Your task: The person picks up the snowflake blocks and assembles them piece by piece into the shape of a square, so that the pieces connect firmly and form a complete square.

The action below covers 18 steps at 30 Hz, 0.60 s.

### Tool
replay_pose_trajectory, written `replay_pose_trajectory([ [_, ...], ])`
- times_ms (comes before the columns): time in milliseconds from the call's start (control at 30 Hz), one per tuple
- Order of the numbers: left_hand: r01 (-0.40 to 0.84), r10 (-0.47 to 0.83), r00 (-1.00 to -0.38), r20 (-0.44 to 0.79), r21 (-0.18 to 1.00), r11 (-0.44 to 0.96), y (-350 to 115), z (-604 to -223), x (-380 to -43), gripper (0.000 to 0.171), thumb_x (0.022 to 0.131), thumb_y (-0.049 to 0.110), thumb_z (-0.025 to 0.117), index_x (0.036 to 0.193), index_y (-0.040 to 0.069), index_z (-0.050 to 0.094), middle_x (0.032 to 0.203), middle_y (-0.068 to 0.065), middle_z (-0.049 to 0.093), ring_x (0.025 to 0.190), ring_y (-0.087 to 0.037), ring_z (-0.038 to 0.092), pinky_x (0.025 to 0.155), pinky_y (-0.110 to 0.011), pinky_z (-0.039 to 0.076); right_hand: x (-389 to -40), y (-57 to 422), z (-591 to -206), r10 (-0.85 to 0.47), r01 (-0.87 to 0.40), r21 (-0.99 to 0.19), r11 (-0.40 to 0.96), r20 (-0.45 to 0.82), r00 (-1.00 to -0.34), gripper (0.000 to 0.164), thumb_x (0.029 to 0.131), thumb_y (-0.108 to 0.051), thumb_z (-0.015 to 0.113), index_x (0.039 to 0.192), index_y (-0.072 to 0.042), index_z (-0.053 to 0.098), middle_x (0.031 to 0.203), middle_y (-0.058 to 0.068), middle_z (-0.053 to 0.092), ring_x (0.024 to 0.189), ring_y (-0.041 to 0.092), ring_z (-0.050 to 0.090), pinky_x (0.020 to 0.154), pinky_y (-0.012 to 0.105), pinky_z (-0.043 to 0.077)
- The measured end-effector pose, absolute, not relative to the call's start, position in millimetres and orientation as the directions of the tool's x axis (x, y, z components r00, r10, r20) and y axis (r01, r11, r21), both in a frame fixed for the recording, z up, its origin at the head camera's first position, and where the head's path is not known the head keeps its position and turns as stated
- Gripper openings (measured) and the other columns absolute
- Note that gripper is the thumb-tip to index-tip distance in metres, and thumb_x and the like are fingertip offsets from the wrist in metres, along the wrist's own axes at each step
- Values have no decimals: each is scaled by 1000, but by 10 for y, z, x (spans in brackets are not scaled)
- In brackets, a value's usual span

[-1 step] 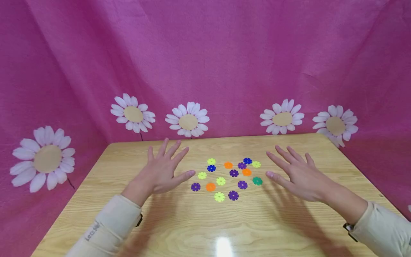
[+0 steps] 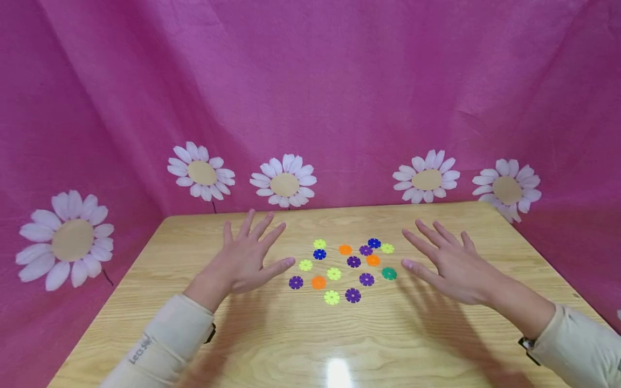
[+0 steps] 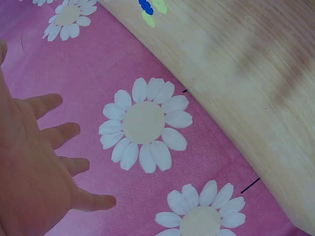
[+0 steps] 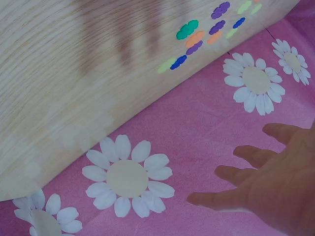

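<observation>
A person's left hand [image 2: 242,267] is hovering over a wooden surface [image 2: 301,339], its grip standing apart, fingers stretching out and fanning away from one another. The right hand [image 2: 458,272] is hovering opposite in much the same pose, its grip also standing apart, with the thumb and fingers pointing inward and away from the wearer. Between the two hands, sixteen notched discs [image 2: 333,274] are lying scattered flat on the surface (five yellow-green, five purple, three orange, two blue and one green). The green disc [image 2: 389,274] is lying just beside the tip of the right thumb, while the leftmost purple disc [image 2: 296,282] is lying near the left thumb. Nearest the wearer, a yellow-green disc [image 2: 332,297] and another purple disc [image 2: 353,295] are sitting side by side.

Pale sleeves [image 2: 167,334] are covering both forearms, the left one bearing dark lettering. Shadows [image 2: 237,328] of the arms are falling across the surface, and a bright reflection [image 2: 338,373] is glinting at its near edge. Behind, a pink cloth [image 2: 339,102] is hanging, showing large white daisies [image 2: 283,184] low down.
</observation>
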<state>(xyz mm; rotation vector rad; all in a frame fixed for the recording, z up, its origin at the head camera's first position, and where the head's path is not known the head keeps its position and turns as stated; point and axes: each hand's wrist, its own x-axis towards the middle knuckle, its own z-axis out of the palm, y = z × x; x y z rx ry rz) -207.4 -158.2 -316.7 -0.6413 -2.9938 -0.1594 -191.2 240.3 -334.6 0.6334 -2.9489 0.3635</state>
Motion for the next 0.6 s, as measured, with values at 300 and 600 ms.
replay_pose_trajectory([
  [300,415,408,-909,86,88,906,-1619,-3254,-2049,79,94,71,40,158,25,30,168,-9,18,154,-45,1,109,-80,4,-1905,2352,-3369,-406,-431,-228,873,149,-902,68,99,-60,46,157,-26,33,165,16,25,150,49,16,103,83,7],
  [600,440,443,-897,9,128,889,-1576,-3349,-2050,75,97,66,42,157,22,34,167,-10,22,154,-43,3,112,-78,7,-1898,2190,-3341,-467,-502,-226,835,191,-863,62,99,-55,51,153,-25,42,159,16,37,147,47,24,104,82,9],
])
